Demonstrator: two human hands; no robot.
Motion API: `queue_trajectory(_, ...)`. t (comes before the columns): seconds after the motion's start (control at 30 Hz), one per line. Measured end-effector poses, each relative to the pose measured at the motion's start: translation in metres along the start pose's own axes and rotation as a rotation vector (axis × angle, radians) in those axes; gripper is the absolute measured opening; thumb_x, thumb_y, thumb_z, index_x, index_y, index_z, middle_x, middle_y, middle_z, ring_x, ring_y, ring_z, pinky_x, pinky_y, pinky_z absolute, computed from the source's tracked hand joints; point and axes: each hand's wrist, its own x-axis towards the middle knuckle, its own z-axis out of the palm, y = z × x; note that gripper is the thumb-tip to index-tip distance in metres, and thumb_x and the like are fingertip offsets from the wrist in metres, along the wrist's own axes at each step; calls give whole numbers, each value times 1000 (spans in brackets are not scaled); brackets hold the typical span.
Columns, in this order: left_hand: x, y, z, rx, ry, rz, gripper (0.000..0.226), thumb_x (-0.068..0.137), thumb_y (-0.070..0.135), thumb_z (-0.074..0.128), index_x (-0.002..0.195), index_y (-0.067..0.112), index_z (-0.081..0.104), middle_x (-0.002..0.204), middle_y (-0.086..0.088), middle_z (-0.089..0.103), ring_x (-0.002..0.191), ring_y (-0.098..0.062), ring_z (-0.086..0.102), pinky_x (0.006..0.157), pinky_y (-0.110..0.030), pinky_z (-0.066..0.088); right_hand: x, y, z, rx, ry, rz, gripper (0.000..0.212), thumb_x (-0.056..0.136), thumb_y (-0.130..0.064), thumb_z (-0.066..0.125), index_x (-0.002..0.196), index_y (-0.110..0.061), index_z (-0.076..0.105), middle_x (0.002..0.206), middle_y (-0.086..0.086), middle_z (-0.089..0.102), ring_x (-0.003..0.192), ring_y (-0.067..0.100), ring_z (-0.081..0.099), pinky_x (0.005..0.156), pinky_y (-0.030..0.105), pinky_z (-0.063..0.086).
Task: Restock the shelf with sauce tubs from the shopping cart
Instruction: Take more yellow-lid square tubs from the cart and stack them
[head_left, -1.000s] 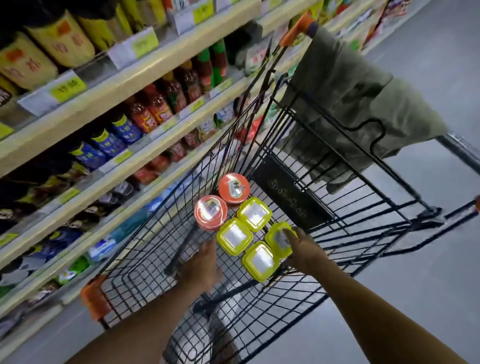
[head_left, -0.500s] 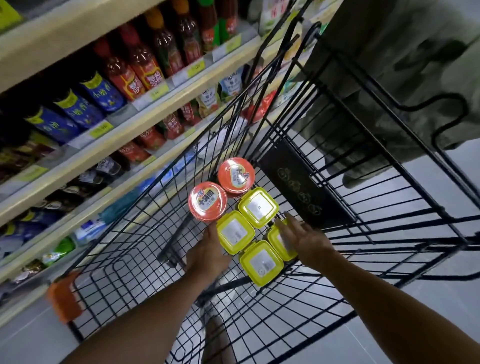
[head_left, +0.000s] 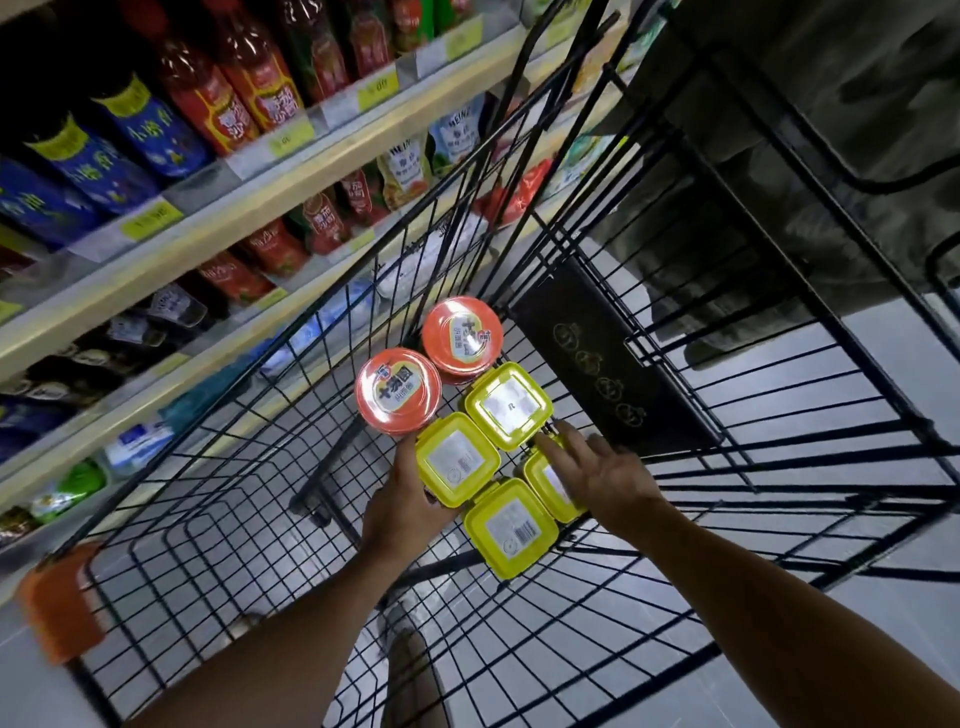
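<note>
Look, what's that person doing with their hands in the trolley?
A person is reaching into a black wire shopping cart beside a shelf of sauce bottles. Six sauce tubs sit together in it: two round red tubs and four square yellow tubs. The left hand grips the side of the left yellow tub. The right hand lays straight fingers on the right yellow tub. All six are in the cart.

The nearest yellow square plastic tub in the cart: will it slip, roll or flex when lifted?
The nearest yellow square plastic tub probably feels rigid, given its moulded clip lid. The glossy label may be slippery; hold the sides. Square corners make rolling unlikely.
</note>
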Motion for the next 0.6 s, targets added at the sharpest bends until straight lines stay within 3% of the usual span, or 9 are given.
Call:
queue_trajectory(0.1, 1, -4, 0, -106, -20, 25, 119, 56, 64, 87, 151, 49, 17, 133, 14, 63, 103, -18, 71, 82, -46, 60, 0, 2, -3, 15, 0, -7, 112, 87, -10, 73, 154, -24, -16, 165, 12, 7, 129, 31, 47, 84, 40, 55)
queue_trajectory(0.3, -3, -8, -10, -145, -23, 16, 105, 61, 39, 94, 142, 52, 28, 118, 20, 68, 98, -8, 71, 78, -36, 61, -5, 5, -8, 54, 38, 9, 81, 96, -23, 60, 156, -26, 6, 154, 7, 31, 114, 26, 60, 70, 38, 60)
queue_trajectory(0.43, -8, -17, -27, -164, -50, 18, 103, 58, 45, 96, 138, 54, 31, 120, 21, 67, 103, -5, 70, 80, -40, 63, -22, 9, -23, 69, 75, 33, 56, 102, -30, 36, 154, -25, 17, 144, 5, 42, 103, 24, 64, 64, 36, 58)
queue_trajectory(0.5, -17, -12, -41, -136, -48, 30, 100, 60, 43, 96, 137, 51, 33, 115, 22, 67, 98, -3, 70, 74, -31, 63, -34, 10, -29, 87, 117, 62, 52, 100, -33, 28, 151, -23, 25, 136, 5, 48, 97, 24, 66, 64, 38, 58)
queue_trajectory(0.6, -37, -5, -66, -93, -26, 74, 93, 62, 38, 97, 133, 40, 38, 101, 26, 63, 86, 11, 63, 60, -8, 50, -53, 10, -42, 150, 134, 129, 55, 97, -36, 41, 148, -21, 24, 128, 4, 46, 97, 22, 64, 70, 38, 60)
